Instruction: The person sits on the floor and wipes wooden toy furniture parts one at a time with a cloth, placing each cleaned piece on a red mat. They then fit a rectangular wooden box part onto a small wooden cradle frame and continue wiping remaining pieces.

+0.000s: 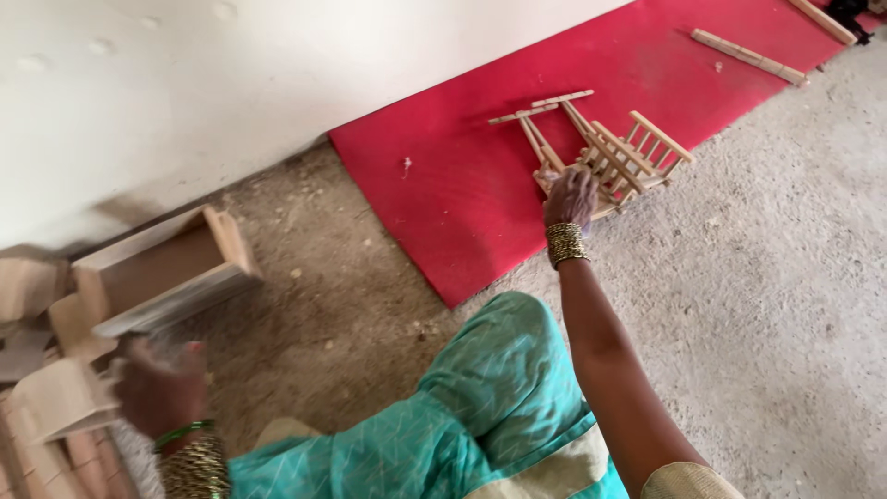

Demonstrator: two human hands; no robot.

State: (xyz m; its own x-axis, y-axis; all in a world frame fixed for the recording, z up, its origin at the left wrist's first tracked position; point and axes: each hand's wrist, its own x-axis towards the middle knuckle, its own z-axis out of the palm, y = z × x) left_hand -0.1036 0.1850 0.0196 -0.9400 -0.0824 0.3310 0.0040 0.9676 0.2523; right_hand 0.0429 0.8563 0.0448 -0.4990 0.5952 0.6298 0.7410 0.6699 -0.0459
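A small wooden slatted chair frame [617, 152] lies tipped on the red mat [462, 194]. My right hand [570, 197] reaches out and rests on its near edge; the fingers look curled on the wood. My left hand [162, 388], blurred, is low at the left, touching a pile of pale wooden pieces [55, 397]. Whether it grips one is unclear. Bangles ring both wrists.
An open wooden box-like piece [166, 268] lies by the white wall [231, 83]. Loose wooden sticks [748, 55] lie at the mat's far end. My knee in teal cloth [499, 370] is in the foreground on the rough concrete floor [758, 305].
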